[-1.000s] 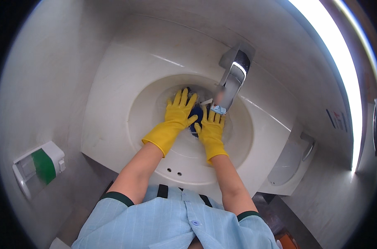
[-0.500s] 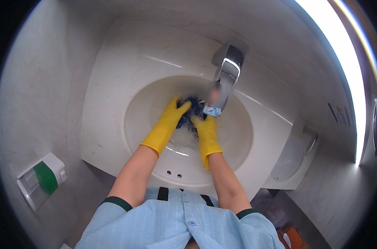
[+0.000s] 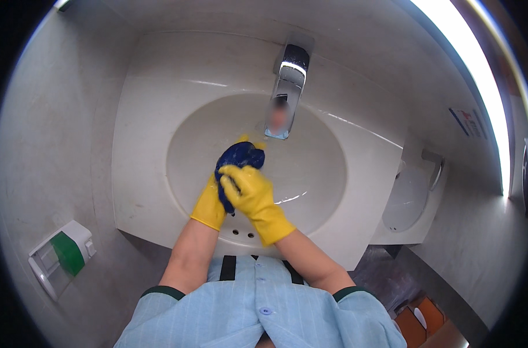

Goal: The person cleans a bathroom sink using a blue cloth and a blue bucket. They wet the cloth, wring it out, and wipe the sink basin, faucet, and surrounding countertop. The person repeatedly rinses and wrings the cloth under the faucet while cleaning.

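Observation:
A wet, dark blue cloth (image 3: 236,155) is bunched between my two hands, over the left part of the white sink basin (image 3: 319,168). My left hand (image 3: 208,202), in a yellow rubber glove, holds it from underneath; most of that palm is covered by the cloth, and yellow fingertips show past its far edge. From above, my right hand (image 3: 249,192), gloved the same way, has its fingers curled onto the cloth's near side. Beyond them a chrome faucet (image 3: 293,72) reaches over the basin, its spout apart from the cloth.
White countertop (image 3: 142,127) surrounds the basin. A second, lower sink (image 3: 406,203) stands at the right. On the left wall is a white and green dispenser (image 3: 66,253). A bright light strip (image 3: 476,58) runs along the right, and something orange (image 3: 432,316) lies low at the right.
Both hands have lifted the cloth from the basin under the faucet and drawn it nearer and left. My right hand has crossed over onto it. The splashing water is gone from the basin.

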Demonstrator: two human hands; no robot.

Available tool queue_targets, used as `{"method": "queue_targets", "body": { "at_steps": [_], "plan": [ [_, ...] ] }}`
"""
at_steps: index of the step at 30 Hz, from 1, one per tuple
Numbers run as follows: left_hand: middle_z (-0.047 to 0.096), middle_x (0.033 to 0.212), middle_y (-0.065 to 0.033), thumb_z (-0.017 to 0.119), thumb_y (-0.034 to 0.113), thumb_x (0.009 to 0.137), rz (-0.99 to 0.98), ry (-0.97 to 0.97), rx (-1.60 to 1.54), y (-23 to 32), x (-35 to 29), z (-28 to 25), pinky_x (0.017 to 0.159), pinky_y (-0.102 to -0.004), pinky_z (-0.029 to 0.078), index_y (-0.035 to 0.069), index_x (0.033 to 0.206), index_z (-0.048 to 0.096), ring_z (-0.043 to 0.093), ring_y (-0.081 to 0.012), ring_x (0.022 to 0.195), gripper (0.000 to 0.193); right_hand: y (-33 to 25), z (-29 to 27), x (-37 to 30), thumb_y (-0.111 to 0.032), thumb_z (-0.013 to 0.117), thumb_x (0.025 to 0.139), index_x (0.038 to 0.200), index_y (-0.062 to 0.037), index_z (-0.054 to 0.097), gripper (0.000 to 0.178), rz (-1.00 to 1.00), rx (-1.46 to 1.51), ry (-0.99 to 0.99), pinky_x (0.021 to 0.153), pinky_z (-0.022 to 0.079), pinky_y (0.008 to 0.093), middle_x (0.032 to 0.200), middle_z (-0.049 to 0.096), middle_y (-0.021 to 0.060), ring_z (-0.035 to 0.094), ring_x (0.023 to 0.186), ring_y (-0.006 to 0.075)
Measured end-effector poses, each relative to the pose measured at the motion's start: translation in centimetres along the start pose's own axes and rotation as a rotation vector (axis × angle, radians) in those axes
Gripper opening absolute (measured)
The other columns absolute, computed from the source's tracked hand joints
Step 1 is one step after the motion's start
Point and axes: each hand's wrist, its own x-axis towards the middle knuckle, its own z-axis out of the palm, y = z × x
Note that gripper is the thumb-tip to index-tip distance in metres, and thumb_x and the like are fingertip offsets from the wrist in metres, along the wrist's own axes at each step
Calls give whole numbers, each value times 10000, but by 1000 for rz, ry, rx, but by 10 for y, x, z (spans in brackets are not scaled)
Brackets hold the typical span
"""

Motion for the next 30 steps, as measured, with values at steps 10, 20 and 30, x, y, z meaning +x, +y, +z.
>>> {"method": "queue_targets", "body": {
  "at_steps": [10, 20, 30],
  "plan": [
    [739, 960, -95, 729, 365, 1018, -615, 599, -197, 64, 23, 26, 771, -352, 549, -32, 1139, 727, 701, -215, 911, 415, 144, -29, 11, -312, 688, 983, 1216, -156, 751, 287, 210, -542, -127, 812, 546, 522, 1030, 734, 146, 699, 956, 386],
    [430, 1630, -271, 790, 452, 912, -304, 494, 1062, 71, 46, 0, 1130, -500, 475, 91, 1579, 509, 512, -455, 1416, 808, 120, -64, 6, -457, 827, 834, 1598, -145, 472, 899, 436, -790, -234, 1242, 313, 584, 1667, 382, 264, 365, 1530, 463],
    [391, 1678, -175, 723, 547, 920, -295, -144, 1614, 27, 31, 2, 1219, -719, 230, 188, 1621, 450, 338, -396, 1549, 835, 167, -36, -2, -485, 743, 882, 1515, -125, 573, 748, 115, -755, -319, 1232, 276, 657, 1629, 462, 193, 415, 1470, 470]
  ]
}}
